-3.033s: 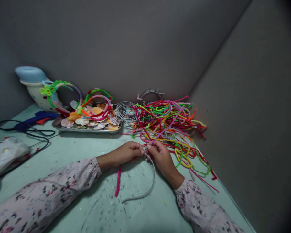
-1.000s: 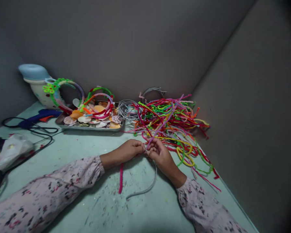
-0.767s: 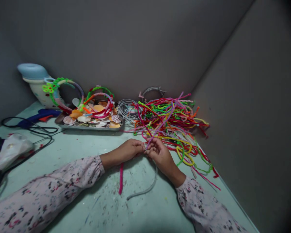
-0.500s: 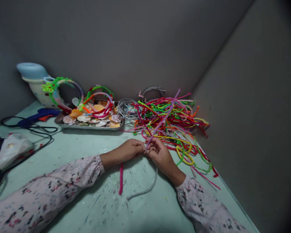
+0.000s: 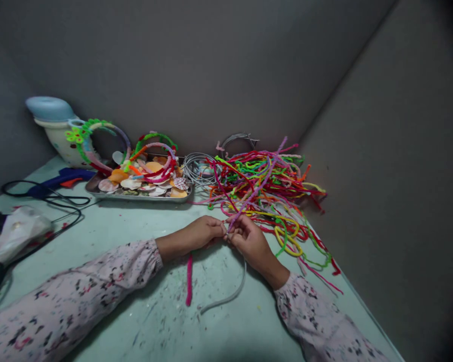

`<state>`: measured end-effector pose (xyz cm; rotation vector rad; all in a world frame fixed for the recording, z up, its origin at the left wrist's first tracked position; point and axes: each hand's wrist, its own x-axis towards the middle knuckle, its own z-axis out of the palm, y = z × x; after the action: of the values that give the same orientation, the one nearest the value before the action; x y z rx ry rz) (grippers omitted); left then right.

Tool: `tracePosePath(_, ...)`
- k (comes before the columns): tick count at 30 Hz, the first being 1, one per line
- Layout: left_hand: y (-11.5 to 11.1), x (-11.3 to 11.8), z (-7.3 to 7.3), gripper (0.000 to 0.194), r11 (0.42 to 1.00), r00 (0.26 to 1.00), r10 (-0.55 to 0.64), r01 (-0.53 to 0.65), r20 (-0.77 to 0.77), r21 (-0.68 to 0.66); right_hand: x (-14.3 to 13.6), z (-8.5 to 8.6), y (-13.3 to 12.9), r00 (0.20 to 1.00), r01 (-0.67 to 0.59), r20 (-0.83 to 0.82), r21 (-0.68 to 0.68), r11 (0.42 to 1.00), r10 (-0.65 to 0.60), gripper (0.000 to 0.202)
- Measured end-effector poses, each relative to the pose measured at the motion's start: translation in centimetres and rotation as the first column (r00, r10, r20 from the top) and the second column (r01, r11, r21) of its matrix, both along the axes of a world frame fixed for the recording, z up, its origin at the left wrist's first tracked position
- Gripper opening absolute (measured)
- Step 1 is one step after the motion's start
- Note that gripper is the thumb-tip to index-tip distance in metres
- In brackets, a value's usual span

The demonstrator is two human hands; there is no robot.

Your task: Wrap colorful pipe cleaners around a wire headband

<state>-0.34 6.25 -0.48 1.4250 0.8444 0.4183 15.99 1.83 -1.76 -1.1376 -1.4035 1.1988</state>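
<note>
My left hand (image 5: pixel 206 232) and my right hand (image 5: pixel 251 242) meet fingertip to fingertip above the table, both closed in a pinch. Between my right fingers is the lower end of a purple pipe cleaner (image 5: pixel 259 186), which slants up to the right across the pile behind. A grey wire (image 5: pixel 236 294) curves down from beneath my right hand, its free end pointing left. My left fingers pinch at the same joint, where the wire seems to run; the exact grip is hidden. Below my left wrist hangs a magenta fuzzy strand (image 5: pixel 189 281), its upper end covered by the hand.
Behind my hands lies a tangled pile of colourful pipe cleaners (image 5: pixel 249 173), beside coiled grey wire (image 5: pixel 196 168). A metal tray (image 5: pixel 143 198) holds shells and wrapped hoops. Leftward are a blue glue gun (image 5: pixel 60 178), a black cord (image 5: pixel 70 221), a plastic bag (image 5: pixel 22 229) and a blue-lidded container (image 5: pixel 53 128).
The purple pipe cleaner's upper end has tipped slightly to the right. The grey wire and the magenta strand have shifted a little downward. My hands stay almost in place.
</note>
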Motion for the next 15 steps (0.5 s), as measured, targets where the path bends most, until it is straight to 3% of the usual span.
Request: tracePosePath(15, -0.06, -0.06, -0.12, 0.016, 0.999, 1.000, -0.024, 0.024, -0.002, 0.027, 0.11, 0.38, 0.31, 1.000, 0.018, 0.009, -0.070, 0.997, -0.017, 0.029)
